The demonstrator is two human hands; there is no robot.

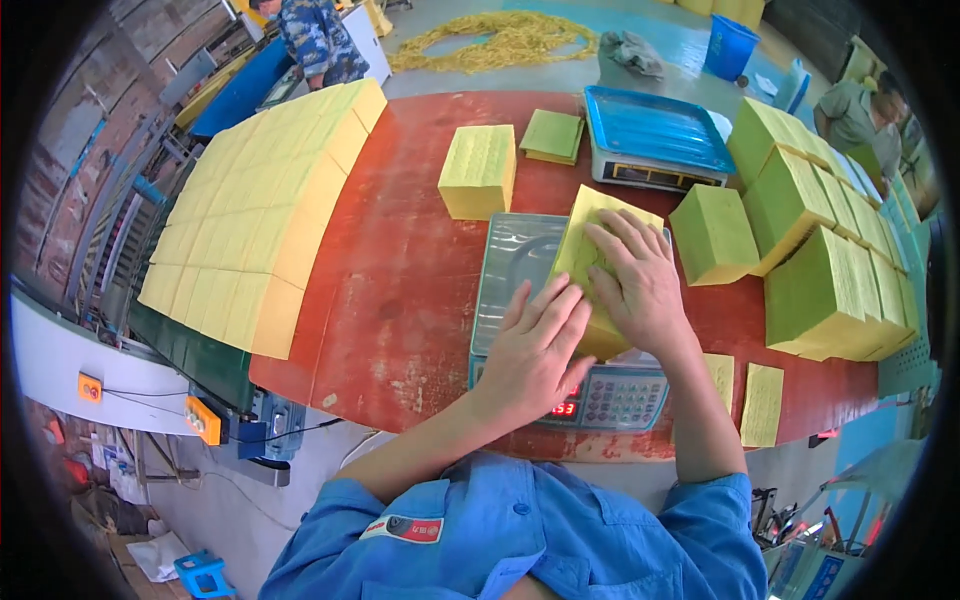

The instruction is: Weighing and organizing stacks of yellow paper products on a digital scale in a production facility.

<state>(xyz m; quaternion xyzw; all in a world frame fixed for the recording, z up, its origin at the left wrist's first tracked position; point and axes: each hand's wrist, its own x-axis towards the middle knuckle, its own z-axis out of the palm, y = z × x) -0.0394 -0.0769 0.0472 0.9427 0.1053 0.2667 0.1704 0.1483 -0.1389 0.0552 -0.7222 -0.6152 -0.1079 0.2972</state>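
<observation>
A block of stacked yellow paper sheets (578,230) rests a little askew on a digital scale (507,285) with a metal pan. My right hand (638,285) lies on top of the paper, its fingers spread over the surface. Against the block's left edge is my left hand (540,345), fingers stretched out and thumb apart near the lower side. Part of the block is hidden under both hands. The scale's keypad (610,398) and lit red display show below the hands, with my left thumb near the display.
Yellow paper blocks fill the table's left side (250,200); more are piled at right (815,250). A single block (478,170), a low stack (552,136) and a second, blue-topped scale (655,130) stand beyond. Thin paper pieces (762,405) lie near my right forearm. Two people are farther off.
</observation>
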